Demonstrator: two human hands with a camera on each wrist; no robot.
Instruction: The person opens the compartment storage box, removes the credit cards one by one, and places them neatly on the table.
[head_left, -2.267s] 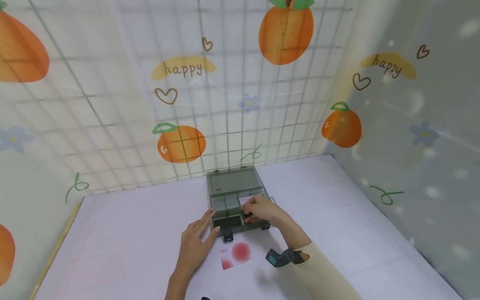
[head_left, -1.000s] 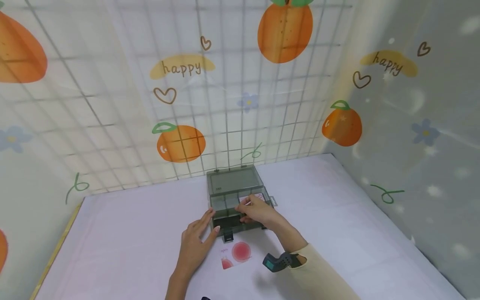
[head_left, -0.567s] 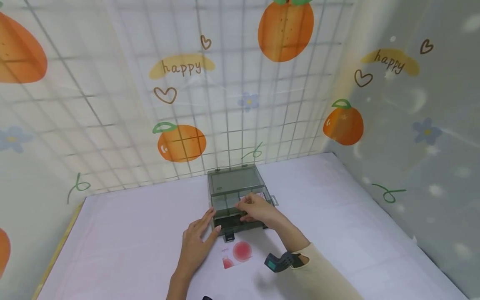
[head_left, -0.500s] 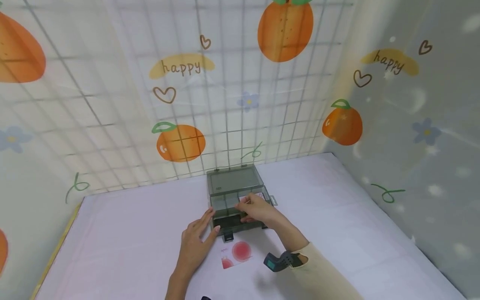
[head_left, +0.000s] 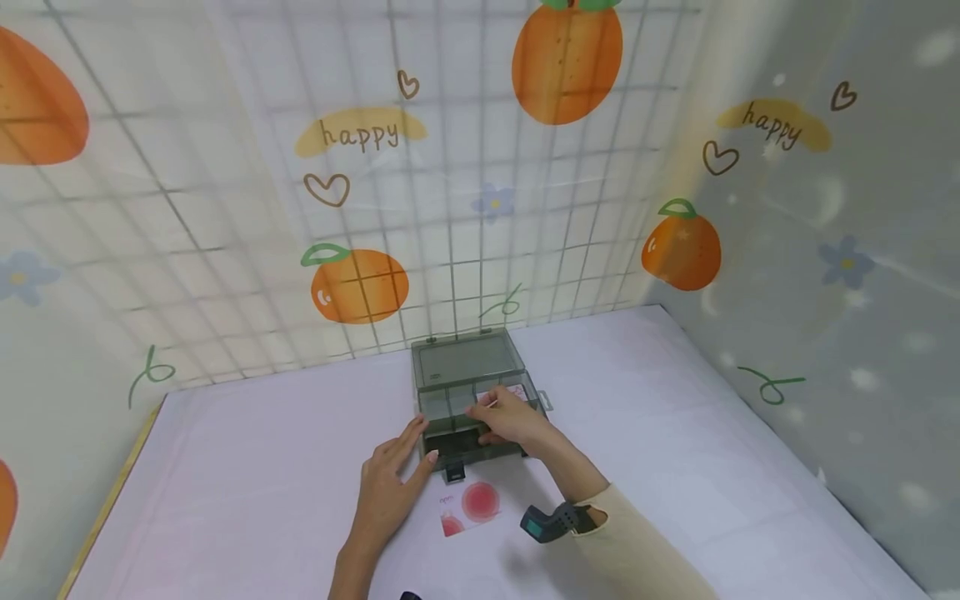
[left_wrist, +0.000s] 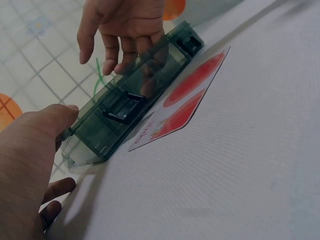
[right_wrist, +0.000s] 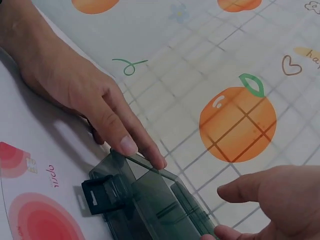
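A translucent green plastic box (head_left: 491,455) stands with its lid (head_left: 468,360) swung back and its latches facing the front. My left hand (head_left: 386,487) lies along its left front corner: the thumb touches the front rim, the other fingers reach along the left side. Over the front compartments hovers my right hand (head_left: 513,418), its fingers loosely bent down into the box. In the right wrist view its thumb (right_wrist: 242,187) stands apart from the fingertips with nothing showing between. Something dark (head_left: 453,442) fills the front left compartment. A printed card (head_left: 517,390) shows at the back right, partly hidden.
A white card with red circles (head_left: 480,504) lies on the white tabletop (head_left: 262,483) before the box. A dark strap device (head_left: 551,523) is on the right wrist. Fruit-printed curtains (head_left: 360,286) stand behind and beside the table.
Since 2.3 s ago the right hand has shifted slightly left over the box, showing more of the printed card at the back. The left hand stays in place; the last half second shows little movement.
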